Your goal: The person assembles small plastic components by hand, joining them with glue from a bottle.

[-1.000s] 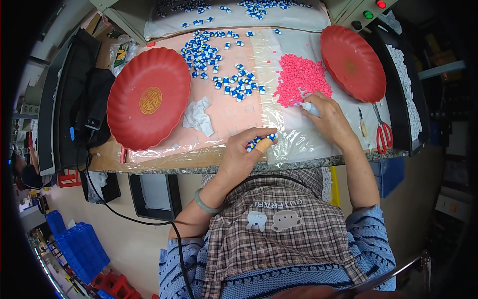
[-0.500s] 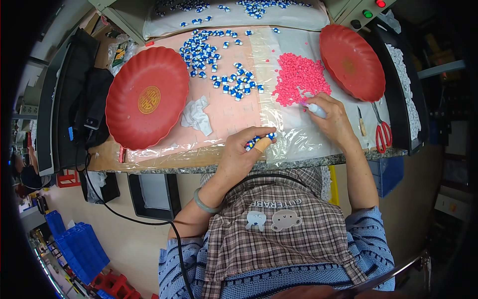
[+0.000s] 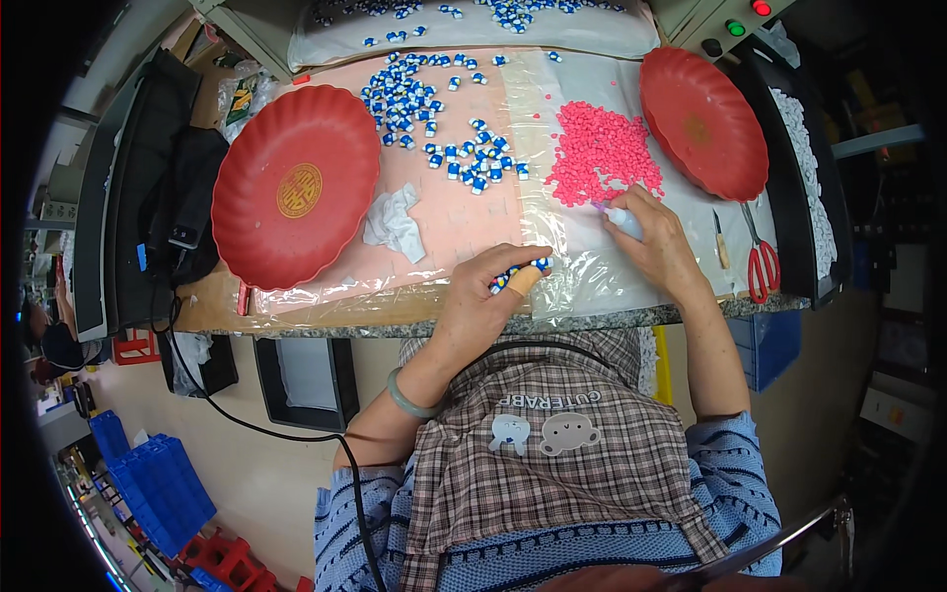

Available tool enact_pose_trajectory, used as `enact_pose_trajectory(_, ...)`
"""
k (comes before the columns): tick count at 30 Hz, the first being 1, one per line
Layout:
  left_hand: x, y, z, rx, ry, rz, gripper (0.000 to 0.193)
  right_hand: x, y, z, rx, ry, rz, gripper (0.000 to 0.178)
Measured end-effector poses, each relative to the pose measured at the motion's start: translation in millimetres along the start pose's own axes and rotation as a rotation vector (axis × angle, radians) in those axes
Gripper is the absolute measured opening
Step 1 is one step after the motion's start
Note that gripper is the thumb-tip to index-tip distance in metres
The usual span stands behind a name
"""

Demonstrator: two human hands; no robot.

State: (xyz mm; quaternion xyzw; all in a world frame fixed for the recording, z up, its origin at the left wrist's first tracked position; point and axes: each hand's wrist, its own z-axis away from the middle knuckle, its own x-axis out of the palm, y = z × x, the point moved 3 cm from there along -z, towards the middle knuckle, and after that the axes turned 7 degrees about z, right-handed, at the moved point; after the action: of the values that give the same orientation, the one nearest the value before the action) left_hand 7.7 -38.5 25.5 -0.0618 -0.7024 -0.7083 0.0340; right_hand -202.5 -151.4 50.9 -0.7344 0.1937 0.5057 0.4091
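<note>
In the head view, your left hand [image 3: 481,288], at mid-frame, is clasping several blue-and-white pieces [image 3: 506,277], half-closed; your right hand [image 3: 656,242], right of centre, is gripping a white squeeze bottle [image 3: 624,224], nearly closed, beside the pink pieces [image 3: 604,148].

Hands [image 3: 480,294] hold blue-and-white pieces [image 3: 542,264] and a pale bottle [image 3: 625,223] near pink pieces [image 3: 604,148].

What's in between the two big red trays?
The head view shows blue-and-white pieces mostly nearer the left tray and a heap of pink pieces nearer the right tray, plus a crumpled white tissue close beside the left one.
</note>
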Motion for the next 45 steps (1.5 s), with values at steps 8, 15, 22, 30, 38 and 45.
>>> enact_pose_trajectory(8, 1, -1, 0, 0.050, 0.013, -0.081, 0.025, 6, -36, 15, 0.149, -0.134, -0.734, 0.006)
enact_pose_trajectory(15, 7, 1, 1, 0.143, -0.003, -0.225, 0.026, 22, -52, 23, 0.245, -0.137, -0.797, 0.015)
enact_pose_trajectory(22, 11, 1, 3, 0.239, -0.033, -0.340, 0.034, 21, -54, 23, 0.277, -0.179, -0.717, 0.017)
enact_pose_trajectory(30, 15, -6, 3, 0.283, -0.057, -0.401, 0.040, 24, -51, 24, 0.286, -0.228, -0.664, 0.019)
enact_pose_trajectory(38, 14, 1, 4, 0.335, -0.059, -0.379, 0.028, 23, -51, 23, 0.159, -0.118, -0.618, 0.024)
enact_pose_trajectory(45, 13, 8, 6, 0.329, -0.059, -0.282, 0.021, 31, -46, 30, 0.295, -0.137, -0.888, 0.032)
